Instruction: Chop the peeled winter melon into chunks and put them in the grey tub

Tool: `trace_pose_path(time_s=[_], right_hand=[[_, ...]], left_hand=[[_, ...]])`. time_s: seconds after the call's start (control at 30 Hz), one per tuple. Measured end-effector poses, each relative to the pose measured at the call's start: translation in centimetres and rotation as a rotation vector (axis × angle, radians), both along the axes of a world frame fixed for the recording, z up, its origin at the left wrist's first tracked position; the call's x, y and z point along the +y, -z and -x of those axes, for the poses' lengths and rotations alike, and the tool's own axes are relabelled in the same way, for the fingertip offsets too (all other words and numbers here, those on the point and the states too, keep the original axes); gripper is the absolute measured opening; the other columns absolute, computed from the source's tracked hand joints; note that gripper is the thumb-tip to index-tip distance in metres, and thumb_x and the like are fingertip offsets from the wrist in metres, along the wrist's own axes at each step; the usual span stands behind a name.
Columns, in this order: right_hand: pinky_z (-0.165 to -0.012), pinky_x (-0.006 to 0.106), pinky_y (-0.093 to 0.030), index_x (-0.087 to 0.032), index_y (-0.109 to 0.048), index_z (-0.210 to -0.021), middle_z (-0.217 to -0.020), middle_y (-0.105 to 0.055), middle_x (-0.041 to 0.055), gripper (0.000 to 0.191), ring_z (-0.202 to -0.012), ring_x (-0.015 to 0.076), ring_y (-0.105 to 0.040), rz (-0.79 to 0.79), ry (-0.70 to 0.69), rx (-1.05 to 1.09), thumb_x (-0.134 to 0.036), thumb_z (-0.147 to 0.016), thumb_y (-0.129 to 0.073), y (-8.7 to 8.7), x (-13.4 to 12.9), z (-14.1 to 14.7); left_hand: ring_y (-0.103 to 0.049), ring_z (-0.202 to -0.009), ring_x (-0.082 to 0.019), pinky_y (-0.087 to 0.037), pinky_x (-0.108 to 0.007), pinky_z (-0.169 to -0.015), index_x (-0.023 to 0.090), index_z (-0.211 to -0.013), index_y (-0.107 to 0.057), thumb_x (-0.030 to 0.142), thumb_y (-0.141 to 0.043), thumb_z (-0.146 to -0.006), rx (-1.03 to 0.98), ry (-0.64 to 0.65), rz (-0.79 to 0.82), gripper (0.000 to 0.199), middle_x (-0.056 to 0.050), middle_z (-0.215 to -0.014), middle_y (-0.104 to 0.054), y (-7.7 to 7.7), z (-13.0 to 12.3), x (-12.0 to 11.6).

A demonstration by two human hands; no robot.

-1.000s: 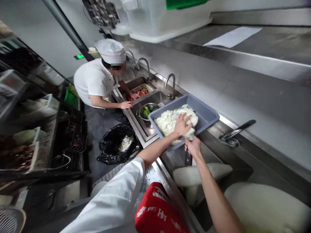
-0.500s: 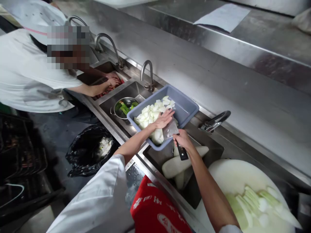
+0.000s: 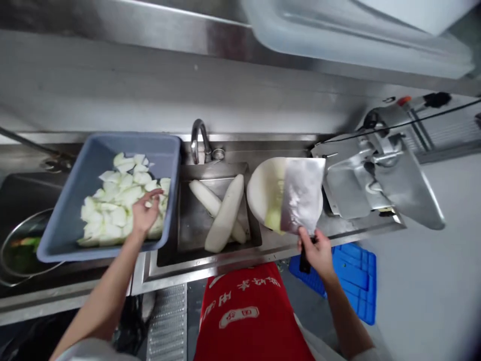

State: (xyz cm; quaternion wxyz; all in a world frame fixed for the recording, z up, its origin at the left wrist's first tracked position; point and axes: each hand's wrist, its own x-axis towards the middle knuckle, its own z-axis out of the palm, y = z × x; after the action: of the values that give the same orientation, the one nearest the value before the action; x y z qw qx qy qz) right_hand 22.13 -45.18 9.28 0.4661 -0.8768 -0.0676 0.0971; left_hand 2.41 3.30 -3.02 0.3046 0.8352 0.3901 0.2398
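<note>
A grey-blue tub (image 3: 80,170) on the left holds a heap of white vegetable pieces (image 3: 116,200). Over the right part of that heap is my left hand (image 3: 146,213), thumb and fingers curled near the pieces; whether it pinches one is too small to tell. My right hand (image 3: 315,248) grips the dark handle of a wide cleaver (image 3: 303,193), its blade raised flat over the round cutting board (image 3: 261,188). Behind the blade, pale green vegetable on the board is partly hidden. Two peeled white radishes (image 3: 225,215) lie crossed in the sink (image 3: 191,233) between the tub and the board.
A metal bowl (image 3: 11,245) with green pieces stands in the left sink. Behind the middle sink rises a faucet (image 3: 200,138). A metal slicer (image 3: 376,175) stands at the right, above a blue crate (image 3: 353,276) on the floor. A shelf (image 3: 158,30) runs overhead.
The view has swung right, and the co-worker is out of sight. My right hand has carried the cleaver from the tub to above the board. My left hand has gone from spread to curled.
</note>
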Motion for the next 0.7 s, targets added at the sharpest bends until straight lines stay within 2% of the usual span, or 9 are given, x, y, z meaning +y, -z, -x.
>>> trace_pose_path(time_s=[0.07,0.13,0.23,0.33,0.43,0.5,0.6,0.7], right_hand=[[-0.036,0.025,-0.037,-0.025,-0.050,-0.068,-0.042,-0.052,-0.0025,0.054,-0.036,0.0139,-0.047,0.042,0.185,-0.029,-0.075,-0.079,-0.065,1.4,-4.9,-2.3],[-0.035,0.027,-0.037,-0.026,-0.046,-0.065,-0.039,-0.050,-0.0018,0.058,-0.033,0.0153,-0.047,0.063,0.274,0.007,-0.079,-0.075,-0.065,3.1,-9.6,-4.4],[-0.034,0.029,-0.038,-0.027,-0.045,-0.061,-0.036,-0.049,-0.0004,0.061,-0.032,0.0168,-0.047,0.081,0.321,0.094,-0.083,-0.069,-0.066,5.9,-16.1,-7.1],[-0.033,0.030,-0.038,-0.027,-0.047,-0.058,-0.036,-0.049,0.0007,0.060,-0.031,0.0181,-0.046,0.071,0.301,0.232,-0.083,-0.066,-0.067,8.6,-21.5,-9.6],[-0.034,0.031,-0.038,-0.027,-0.048,-0.057,-0.037,-0.052,0.0031,0.054,-0.033,0.0191,-0.048,0.102,0.212,0.338,-0.075,-0.069,-0.067,10.9,-25.3,-12.3],[-0.036,0.030,-0.038,-0.026,-0.050,-0.058,-0.038,-0.053,0.0036,0.049,-0.035,0.0186,-0.048,0.129,0.129,0.384,-0.069,-0.073,-0.066,12.0,-26.7,-14.1],[-0.040,0.028,-0.037,-0.023,-0.055,-0.064,-0.039,-0.051,0.0007,0.044,-0.037,0.0168,-0.048,0.146,0.009,0.443,-0.064,-0.076,-0.063,13.7,-27.5,-17.2],[-0.043,0.026,-0.038,-0.019,-0.059,-0.072,-0.040,-0.051,-0.0014,0.045,-0.039,0.0163,-0.050,0.134,-0.079,0.447,-0.064,-0.079,-0.059,15.6,-27.3,-20.5]], left_hand=[[-0.069,-0.111,-0.018,-0.054,-0.036,-0.104,0.022,-0.107,-0.070,0.046,-0.047,-0.094,-0.033,0.178,0.102,0.036,0.004,-0.118,-0.075,0.6,-5.4,-5.4],[-0.070,-0.107,-0.019,-0.056,-0.034,-0.100,0.020,-0.112,-0.069,0.040,-0.048,-0.092,0.032,0.345,0.211,0.036,-0.002,-0.117,-0.075,0.8,-11.5,-11.3],[-0.070,-0.105,-0.020,-0.055,-0.032,-0.096,0.017,-0.124,-0.066,0.033,-0.047,-0.092,0.153,0.548,0.299,0.041,-0.007,-0.122,-0.072,0.6,-20.1,-19.8],[-0.066,-0.115,-0.025,-0.052,-0.034,-0.098,0.015,-0.146,-0.050,0.047,-0.052,-0.094,0.318,0.635,0.323,0.061,-0.013,-0.137,-0.063,0.3,-26.3,-26.7],[-0.054,-0.130,-0.039,-0.044,-0.046,-0.106,0.020,-0.161,-0.022,0.073,-0.065,-0.080,0.604,0.649,0.252,0.106,-0.019,-0.148,-0.051,0.1,-30.0,-32.4],[-0.049,-0.131,-0.047,-0.038,-0.054,-0.107,0.023,-0.163,-0.008,0.079,-0.072,-0.068,0.828,0.591,0.144,0.128,-0.024,-0.150,-0.045,-0.1,-31.5,-35.6],[-0.052,-0.126,-0.046,-0.037,-0.053,-0.105,0.026,-0.163,0.006,0.072,-0.078,-0.066,1.033,0.508,0.032,0.137,-0.024,-0.145,-0.044,-0.1,-33.4,-39.2],[-0.055,-0.122,-0.042,-0.038,-0.048,-0.103,0.028,-0.162,0.013,0.058,-0.081,-0.071,1.045,0.466,0.002,0.134,-0.021,-0.141,-0.045,0.0,-35.1,-40.9]])
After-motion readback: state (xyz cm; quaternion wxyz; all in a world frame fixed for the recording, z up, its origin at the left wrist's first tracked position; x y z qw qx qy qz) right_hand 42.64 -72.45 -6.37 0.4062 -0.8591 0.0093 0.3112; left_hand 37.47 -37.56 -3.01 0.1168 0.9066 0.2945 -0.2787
